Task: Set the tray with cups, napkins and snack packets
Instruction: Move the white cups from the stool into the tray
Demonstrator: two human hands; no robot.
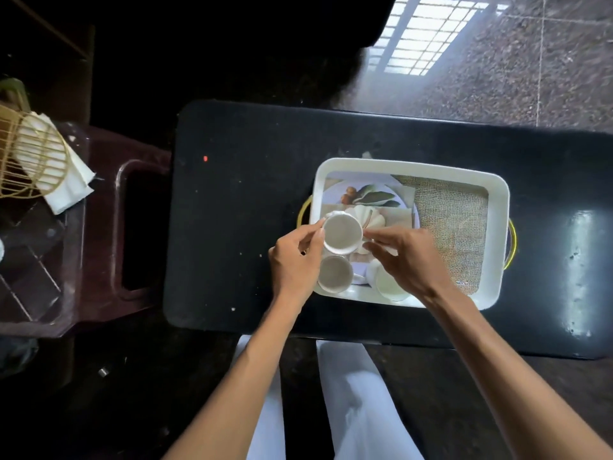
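A white rectangular tray [497, 207] with yellow handles sits on a black table [248, 194]. Its floor carries a printed picture and a burlap pattern. Three white cups are in its near left part. My left hand [295, 260] and my right hand [404, 257] both grip the rim of the upper cup [341, 234], held above the tray's left side. A second cup [335, 273] stands just below it at the near left corner. The third cup [391, 287] is partly hidden under my right hand.
A dark red plastic chair [132, 227] stands left of the table. On it lie a gold wire basket [30, 157] and white paper napkins [71, 184]. Tiled floor lies beyond the table. My white-clad legs show below the table edge.
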